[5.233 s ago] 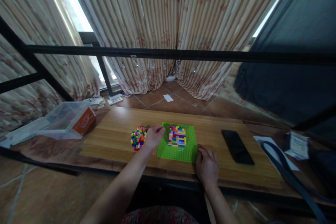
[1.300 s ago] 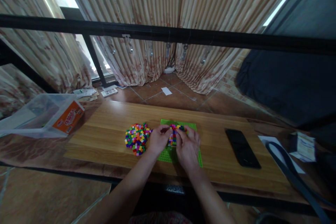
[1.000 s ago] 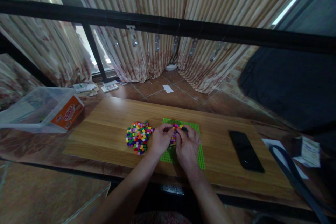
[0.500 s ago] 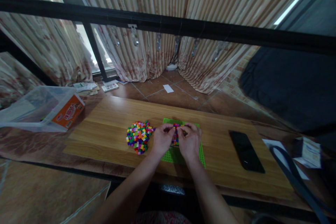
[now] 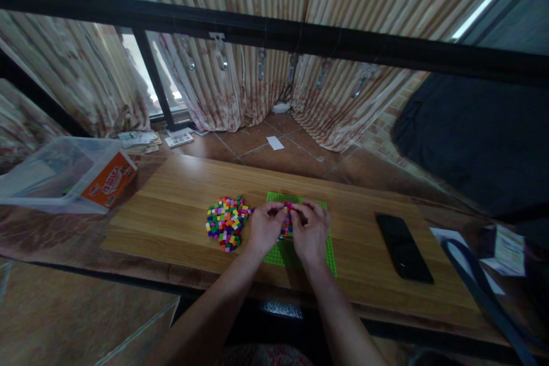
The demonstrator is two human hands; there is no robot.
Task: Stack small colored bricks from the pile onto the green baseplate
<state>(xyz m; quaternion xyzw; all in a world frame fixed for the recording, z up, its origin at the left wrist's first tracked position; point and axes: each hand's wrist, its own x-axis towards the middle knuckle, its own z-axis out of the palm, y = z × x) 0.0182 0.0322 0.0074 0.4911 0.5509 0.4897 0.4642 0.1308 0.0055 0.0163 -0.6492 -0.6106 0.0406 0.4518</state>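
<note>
Small coloured building bricks (image 5: 286, 227), red, pink, purple and blue among them, stand in a narrow patch on a green studded baseplate (image 5: 281, 254). My left hand (image 5: 265, 230) is closed in a pinch at the patch's left side, near its far end. Opposite it, my right hand (image 5: 311, 233) pinches too, its thumb and fingertips close to the left ones. Whatever lies between the fingertips is too small and covered to make out. Both hands hide much of the baseplate's upper half. Left of it, a loose pile of mixed bricks (image 5: 227, 222) lies on the wooden board (image 5: 171, 206).
A black phone (image 5: 404, 249) lies on the board's right side. At the far left stands a clear plastic box (image 5: 68, 177) with an orange label. A dark strap (image 5: 472, 274) and papers are at the right. A black rail (image 5: 274, 28) crosses ahead of the curtains.
Both hands keep nearly the same place over the bricks, with only slight finger movement. The view has shifted very slightly.
</note>
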